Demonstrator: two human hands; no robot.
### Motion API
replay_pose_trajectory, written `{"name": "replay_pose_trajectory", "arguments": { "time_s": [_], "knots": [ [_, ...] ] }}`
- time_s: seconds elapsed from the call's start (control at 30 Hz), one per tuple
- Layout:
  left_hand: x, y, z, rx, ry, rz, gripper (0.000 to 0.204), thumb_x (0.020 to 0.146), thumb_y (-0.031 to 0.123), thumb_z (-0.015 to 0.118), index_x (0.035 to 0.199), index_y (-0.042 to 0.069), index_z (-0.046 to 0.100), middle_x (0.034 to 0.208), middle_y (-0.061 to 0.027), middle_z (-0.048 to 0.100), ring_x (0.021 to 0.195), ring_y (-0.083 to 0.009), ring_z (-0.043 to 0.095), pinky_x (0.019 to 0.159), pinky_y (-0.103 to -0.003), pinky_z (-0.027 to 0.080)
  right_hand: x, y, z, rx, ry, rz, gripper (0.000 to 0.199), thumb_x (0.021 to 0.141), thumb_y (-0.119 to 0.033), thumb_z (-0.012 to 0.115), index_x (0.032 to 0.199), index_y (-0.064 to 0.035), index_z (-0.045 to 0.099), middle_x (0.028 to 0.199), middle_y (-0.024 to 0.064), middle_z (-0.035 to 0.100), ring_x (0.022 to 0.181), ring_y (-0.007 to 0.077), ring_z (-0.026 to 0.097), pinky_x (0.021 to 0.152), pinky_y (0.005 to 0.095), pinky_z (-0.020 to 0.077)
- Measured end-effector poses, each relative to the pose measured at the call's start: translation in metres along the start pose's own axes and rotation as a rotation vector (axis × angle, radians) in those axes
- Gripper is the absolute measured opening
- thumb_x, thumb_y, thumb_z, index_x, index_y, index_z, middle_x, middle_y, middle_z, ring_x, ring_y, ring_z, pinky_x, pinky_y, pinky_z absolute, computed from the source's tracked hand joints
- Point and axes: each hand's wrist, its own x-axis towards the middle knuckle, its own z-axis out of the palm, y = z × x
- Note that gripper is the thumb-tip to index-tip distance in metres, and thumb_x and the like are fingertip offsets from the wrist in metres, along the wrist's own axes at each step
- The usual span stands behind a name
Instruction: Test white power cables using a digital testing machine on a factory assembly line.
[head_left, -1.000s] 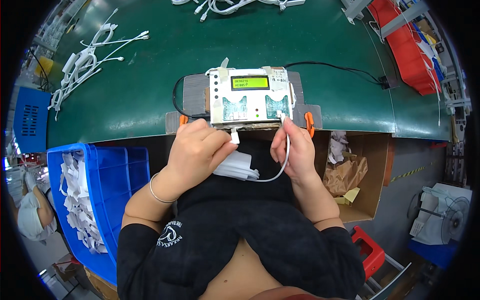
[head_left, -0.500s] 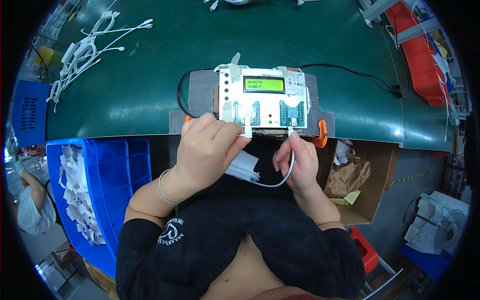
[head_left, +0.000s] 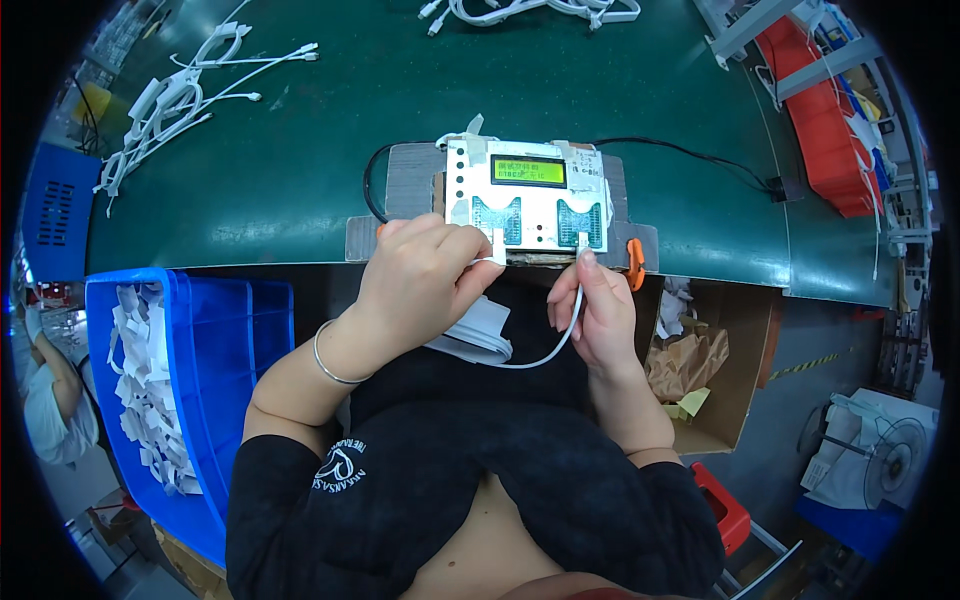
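The left hand (head_left: 420,275) pinches one plug (head_left: 499,246) and the right hand (head_left: 603,310) the other plug (head_left: 583,241) of the cable (head_left: 555,356), both at the near edge of the tester (head_left: 533,206), so the step seems plugging in, and the next move calls for holding both straight and steady.

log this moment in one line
left hand: pinches white rectangular plug at left green board | right hand: pinches white cable end at right green board | yellow-green screen: lit
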Motion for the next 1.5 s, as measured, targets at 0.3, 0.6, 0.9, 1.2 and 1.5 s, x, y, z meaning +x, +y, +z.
{"name": "replay_pose_trajectory", "arguments": {
  "time_s": [0.3,0.6,0.9,1.2,1.5],
  "knots": [
    [-0.013,-0.018,-0.012,-0.019,-0.11,0.288,0.014,0.072,0.014,0.069,0.076,0.01,0.056,0.066,-0.0022,0.053,0.062,-0.0196,0.053,0.059,-0.033,0.038,-0.03,0.021,0.008,-0.483,-0.075,-0.398,0.036,0.09,-0.016,0.041,0.059,0.001,0.051,0.051,0.0075,0.051,0.041,0.0134,0.048,0.04,0.025,0.0362],
    [0.012,-0.042,-0.1,-1.496,0.478,0.184,0.051,0.076,-0.007,0.06,0.12,0.01,0.043,0.118,-0.012,0.052,0.068,-0.0135,0.052,0.062,-0.023,0.044,0.012,-0.104,-0.042,0.54,-0.192,-0.786,0.038,0.095,-0.036,0.044,0.071,-0.0073,0.046,0.054,-0.0008,0.039,0.047,0.0097,0.034,0.049,0.024,0.0301],
    [0.132,-0.087,-0.042,-1.766,0.121,-0.094,0.028,0.081,0.002,0.06,0.107,0.007,0.05,0.104,-0.0118,0.058,0.093,-0.0224,0.061,0.084,-0.036,0.053,0.152,-0.168,-0.009,0.362,-0.179,-0.782,0.018,0.094,-0.021,0.049,0.094,-0.0041,0.054,0.082,0.0051,0.053,0.066,0.013,0.047,0.069,0.0262,0.0404],
    [0.129,-0.112,0.006,-1.19,-0.603,-0.419,0.045,0.081,0.013,0.061,0.12,-0.005,0.049,0.097,-0.0095,0.062,0.08,-0.0132,0.061,0.072,-0.023,0.05,0.228,-0.113,-0.059,0.185,0.148,-0.587,0.016,0.095,-0.02,0.047,0.096,-0.0055,0.053,0.088,0.0067,0.059,0.065,0.01,0.052,0.065,0.0252,0.0454],
    [0.129,-0.095,-0.006,-1.371,-0.462,-0.661,0.046,0.077,0.006,0.064,0.119,-0.006,0.049,0.077,-0.0117,0.059,0.058,-0.0113,0.059,0.044,-0.019,0.051,0.187,-0.098,0.003,-0.025,-0.409,-0.221,0.041,0.092,-0.033,0.052,0.119,-0.0027,0.046,0.093,0.0049,0.057,0.06,0.0083,0.047,0.058,0.0225,0.0407]
  ]
}}
